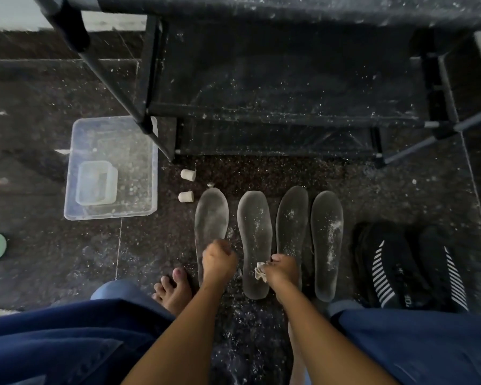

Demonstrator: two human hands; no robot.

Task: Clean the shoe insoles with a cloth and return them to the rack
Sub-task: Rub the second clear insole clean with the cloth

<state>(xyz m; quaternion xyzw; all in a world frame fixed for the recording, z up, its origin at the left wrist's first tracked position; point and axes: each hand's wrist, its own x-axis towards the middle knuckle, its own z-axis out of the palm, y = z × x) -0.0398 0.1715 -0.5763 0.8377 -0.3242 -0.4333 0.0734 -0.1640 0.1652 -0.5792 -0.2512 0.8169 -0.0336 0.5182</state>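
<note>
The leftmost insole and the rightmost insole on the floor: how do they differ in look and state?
The leftmost insole carries a faint, even dust film, while the rightmost insole shows bright white speckled patches along its middle. The left hand is at the leftmost insole's lower part; no hand is at the rightmost insole. The right hand holds the cloth between them. Both insoles are grey and lie flat, toes toward the rack.

Dark speckled stone floor (53,254), white dust all over. Pale wall strip (11,12) far upper-left of hands. Clear plastic tub (139,151) left, fwd of hands. Dim light.
</note>
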